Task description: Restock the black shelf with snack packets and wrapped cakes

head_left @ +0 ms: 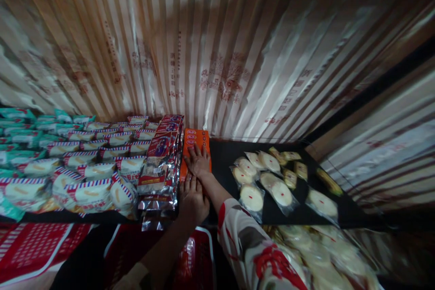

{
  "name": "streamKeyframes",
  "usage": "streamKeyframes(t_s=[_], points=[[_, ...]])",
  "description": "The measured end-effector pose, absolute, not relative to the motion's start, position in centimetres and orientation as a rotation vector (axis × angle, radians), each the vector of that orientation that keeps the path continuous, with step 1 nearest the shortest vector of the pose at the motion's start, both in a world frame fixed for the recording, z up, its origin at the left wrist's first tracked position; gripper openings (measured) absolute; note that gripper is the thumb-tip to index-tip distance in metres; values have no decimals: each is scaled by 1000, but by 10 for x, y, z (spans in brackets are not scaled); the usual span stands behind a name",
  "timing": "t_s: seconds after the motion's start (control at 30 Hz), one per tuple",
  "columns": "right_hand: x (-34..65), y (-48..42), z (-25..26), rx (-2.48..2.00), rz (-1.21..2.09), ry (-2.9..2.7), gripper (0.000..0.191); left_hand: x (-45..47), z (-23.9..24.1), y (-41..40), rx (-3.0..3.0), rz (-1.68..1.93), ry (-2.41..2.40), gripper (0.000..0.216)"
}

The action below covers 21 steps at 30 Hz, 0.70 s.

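Observation:
My right hand (198, 161) lies flat on a stack of orange snack packets (205, 137), its fingers spread over the top. My left hand (193, 204) rests on the near end of the same stack, fingers stretched forward, close below the right one. Neither has its fingers wrapped round a packet. Directly left stands a taller stack of dark red and silver packets (158, 163). The lower part of the orange stack is hidden under both hands.
Rows of white striped-edge packets (90, 194) and green packets (25, 138) fill the shelf's left side. Wrapped round pastries (252, 197) and small golden packets (301, 170) lie right. Below are red baskets (30, 249) and more wrapped pastries (316, 251); a pleated curtain (204, 54) hangs behind.

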State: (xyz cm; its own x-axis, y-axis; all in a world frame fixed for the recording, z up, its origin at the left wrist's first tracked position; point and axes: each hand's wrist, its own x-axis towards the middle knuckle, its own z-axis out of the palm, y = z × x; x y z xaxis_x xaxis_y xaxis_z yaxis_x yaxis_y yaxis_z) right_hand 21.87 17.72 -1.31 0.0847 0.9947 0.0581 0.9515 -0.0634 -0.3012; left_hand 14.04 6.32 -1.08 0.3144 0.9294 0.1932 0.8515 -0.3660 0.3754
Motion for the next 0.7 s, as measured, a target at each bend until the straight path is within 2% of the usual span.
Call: streamKeyframes(t_s=[0.27,0.7], points=[[227,179,-8,-2061,387,-1992,53,143,-23,67,2427,606,1661,46],[224,184,-18,-1971,212,-2010,51,142,-22,66,2388,672,1658,46]])
